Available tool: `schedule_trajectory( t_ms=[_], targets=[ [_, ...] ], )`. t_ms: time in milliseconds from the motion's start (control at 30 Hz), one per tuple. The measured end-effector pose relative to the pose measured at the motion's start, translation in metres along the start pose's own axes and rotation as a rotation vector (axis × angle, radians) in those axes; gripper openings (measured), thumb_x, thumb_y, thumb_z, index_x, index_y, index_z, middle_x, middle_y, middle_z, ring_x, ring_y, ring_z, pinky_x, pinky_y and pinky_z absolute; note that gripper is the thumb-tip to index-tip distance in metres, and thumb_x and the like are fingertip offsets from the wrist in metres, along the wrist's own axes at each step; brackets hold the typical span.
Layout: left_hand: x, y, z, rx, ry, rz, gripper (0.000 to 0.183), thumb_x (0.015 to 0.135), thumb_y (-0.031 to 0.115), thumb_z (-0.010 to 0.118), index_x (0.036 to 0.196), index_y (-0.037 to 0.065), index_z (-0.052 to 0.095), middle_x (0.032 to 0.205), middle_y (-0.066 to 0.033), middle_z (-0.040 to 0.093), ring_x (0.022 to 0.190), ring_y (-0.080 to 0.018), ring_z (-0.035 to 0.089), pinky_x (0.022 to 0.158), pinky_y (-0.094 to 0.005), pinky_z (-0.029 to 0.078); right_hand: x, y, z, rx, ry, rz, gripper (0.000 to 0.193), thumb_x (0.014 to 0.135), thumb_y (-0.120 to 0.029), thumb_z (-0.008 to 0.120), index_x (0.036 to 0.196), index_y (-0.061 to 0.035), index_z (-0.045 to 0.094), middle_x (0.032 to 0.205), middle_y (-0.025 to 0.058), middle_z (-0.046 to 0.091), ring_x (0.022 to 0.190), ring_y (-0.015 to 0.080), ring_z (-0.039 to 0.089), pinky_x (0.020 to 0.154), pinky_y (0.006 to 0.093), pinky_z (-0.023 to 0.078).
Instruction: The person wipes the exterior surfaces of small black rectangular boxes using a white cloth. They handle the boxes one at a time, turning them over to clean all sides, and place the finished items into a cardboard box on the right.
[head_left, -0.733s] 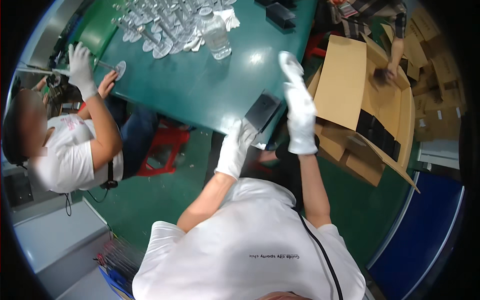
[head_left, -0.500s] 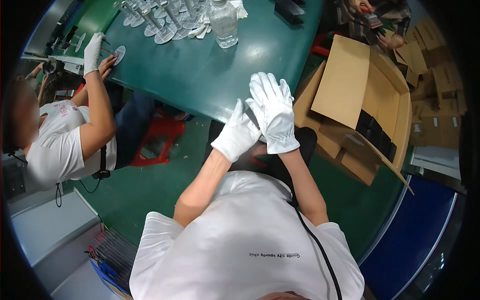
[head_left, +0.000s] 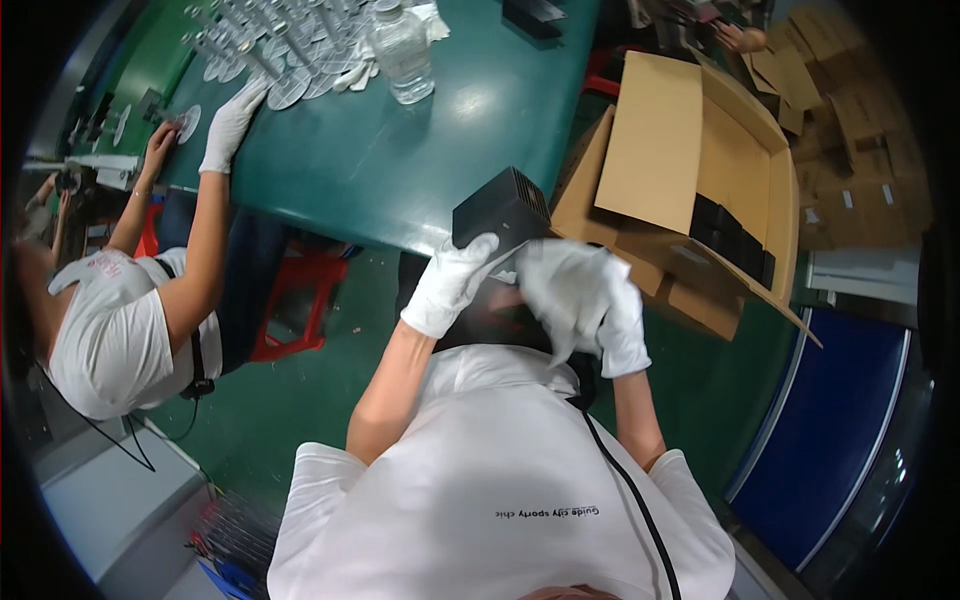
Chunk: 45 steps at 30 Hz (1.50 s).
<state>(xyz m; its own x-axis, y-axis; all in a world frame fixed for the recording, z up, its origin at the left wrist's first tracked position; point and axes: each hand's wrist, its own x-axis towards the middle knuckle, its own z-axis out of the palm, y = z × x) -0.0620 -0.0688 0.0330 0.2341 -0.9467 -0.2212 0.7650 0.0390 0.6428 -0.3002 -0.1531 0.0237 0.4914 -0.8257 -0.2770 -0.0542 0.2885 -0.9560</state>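
A black box-shaped part (head_left: pixel 492 212) with slots along one end is gripped in my white-gloved left hand (head_left: pixel 447 287), at the near edge of the green table. My right hand (head_left: pixel 624 322), gloved too, is closed on a crumpled whitish cloth (head_left: pixel 562 292) that is smeared by motion. This cloth hangs beside the part's right end; whether they touch I cannot tell.
On the green table (head_left: pixel 330 190) stand a clear bottle (head_left: pixel 402 62), several metal posts on round discs (head_left: pixel 288 90) and a black piece (head_left: pixel 535 18). An open carton (head_left: pixel 648 130) holding black parts is at right. A co-worker's gloved hand (head_left: pixel 232 125) reaches in from the left.
My gloved hands, pressed together before, have moved apart. The black part now shows in the left and the cloth in the right. The co-worker's gloved hand has moved right toward the posts.
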Motion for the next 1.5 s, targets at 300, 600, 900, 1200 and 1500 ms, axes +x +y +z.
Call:
schedule_trajectory(
  t_ms=[300,600,900,1200,1500],
  targets=[
    [-0.018,-0.036,0.019,1.244,-0.083,0.497,0.019,0.084,0.001,0.065,0.103,-0.001,0.069,0.095,-0.0161,0.07,0.089,-0.0356,0.067,0.078,-0.035,0.053,0.046,-0.006,0.035,0.094,0.067,-0.083,0.057,0.106,-0.044,0.043,0.13,0.005,0.06,0.128,0.0146,0.064,0.105,0.0156,0.063,0.089,0.025,0.05],
    [-0.016,-0.027,0.0,1.91,-0.258,0.814,0.029,0.077,0.015,0.069,0.102,0.003,0.061,0.095,-0.0145,0.064,0.084,-0.0293,0.065,0.074,-0.0355,0.055,0.03,-0.052,0.056,-0.819,0.027,-0.715,0.033,0.089,-0.011,0.066,0.121,-0.0049,0.066,0.128,0.0122,0.065,0.116,0.0286,0.063,0.096,0.0384,0.051],
    [-0.017,-0.043,-0.035,1.569,-0.251,0.712,0.03,0.089,0.02,0.064,0.117,0.009,0.065,0.116,-0.0134,0.066,0.108,-0.0262,0.063,0.089,-0.0337,0.051,-0.004,-0.052,0.109,-0.86,-0.178,-0.78,0.022,0.082,-0.012,0.063,0.102,-0.0036,0.07,0.108,0.012,0.07,0.111,0.0297,0.063,0.099,0.043,0.047],
    [-0.029,-0.043,-0.01,0.325,0.019,-0.007,0.033,0.098,0.021,0.06,0.124,0.0,0.061,0.114,-0.0097,0.067,0.097,-0.0172,0.064,0.086,-0.0313,0.052,-0.017,-0.087,0.071,0.109,-0.332,-0.362,0.022,0.094,-0.019,0.058,0.108,-0.0053,0.069,0.105,0.0049,0.071,0.091,0.0143,0.066,0.079,0.0307,0.054],
    [-0.032,-0.045,0.015,1.044,0.039,0.358,0.018,0.095,0.014,0.058,0.108,0.003,0.063,0.093,-0.0156,0.069,0.082,-0.0357,0.067,0.07,-0.0399,0.053,0.018,-0.053,0.06,-1.166,0.044,-0.634,0.023,0.092,-0.013,0.062,0.113,-0.0045,0.066,0.115,0.0107,0.068,0.109,0.0279,0.065,0.096,0.039,0.052]
  ],
)
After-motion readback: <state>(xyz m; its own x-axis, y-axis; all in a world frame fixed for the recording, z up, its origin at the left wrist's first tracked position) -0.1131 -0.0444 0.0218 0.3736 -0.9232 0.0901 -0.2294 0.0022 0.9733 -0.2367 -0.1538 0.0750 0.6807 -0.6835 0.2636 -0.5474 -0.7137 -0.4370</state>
